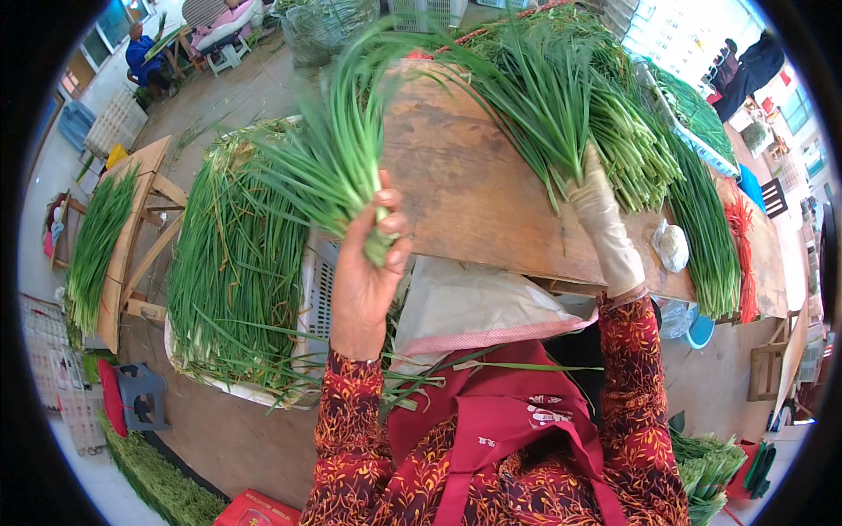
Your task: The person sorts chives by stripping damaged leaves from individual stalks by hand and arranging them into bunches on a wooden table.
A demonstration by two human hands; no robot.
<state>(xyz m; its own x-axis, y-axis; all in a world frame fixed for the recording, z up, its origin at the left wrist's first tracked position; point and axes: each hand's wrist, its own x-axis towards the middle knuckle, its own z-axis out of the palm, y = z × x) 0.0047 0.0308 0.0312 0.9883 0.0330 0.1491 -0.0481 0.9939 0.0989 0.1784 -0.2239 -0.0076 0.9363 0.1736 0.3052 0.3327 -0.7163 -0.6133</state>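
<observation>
My bare left hand (pixel 368 280) is closed round the pale stem ends of a bunch of garlic chives (pixel 351 158), holding it up at the left edge of the wooden table (pixel 474 193). The leaves fan up and away, their tips smeared by motion. On my right hand (pixel 607 237) is a pale glove. Its fingers close on the stem ends of a second bunch of chives (pixel 548 105) at the table's right side; the fingertips are partly hidden. Just beyond it lies a thick pile of chives (pixel 631 140), cut ends toward me.
Left of the table stands a white crate (pixel 320 294) heaped with chives. Further left, a wooden bench (pixel 132 237) bears more. Red ties (pixel 741 254) and a white bundle (pixel 671 245) lie at the right. A white sack (pixel 482 302) hangs before my apron. A person (pixel 147 60) sits far left.
</observation>
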